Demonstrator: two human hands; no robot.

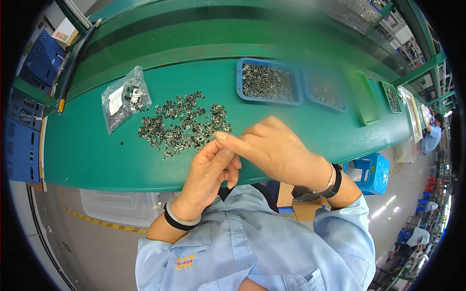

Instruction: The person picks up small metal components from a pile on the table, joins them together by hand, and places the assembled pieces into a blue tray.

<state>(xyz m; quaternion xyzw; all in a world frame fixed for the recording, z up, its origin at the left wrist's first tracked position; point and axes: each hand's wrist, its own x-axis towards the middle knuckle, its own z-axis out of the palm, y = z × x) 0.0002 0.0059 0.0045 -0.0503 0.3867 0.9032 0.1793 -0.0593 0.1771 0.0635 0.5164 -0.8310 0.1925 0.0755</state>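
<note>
My left hand [208, 172] and my right hand [269, 148] meet above the front part of the green table, fingertips together. Both are closed in a pinch; whatever lies between the fingers is too small or hidden to make out. Just beyond them a loose pile of small black and silver metal parts [187, 123] spreads over the tabletop. To the left of that pile lies a clear plastic bag [124, 99] with a white label and more of the same parts inside. A blue tray [239, 80] filled with small metal pieces stands behind my right hand.
Right of the blue tray are a second blue tray [326, 104], blurred, a green tray [369, 99] and a small green tray of parts [392, 97]. A blue stool [371, 174] and an open cardboard box [308, 211] stand below the table [97, 162]. Other people sit far right.
</note>
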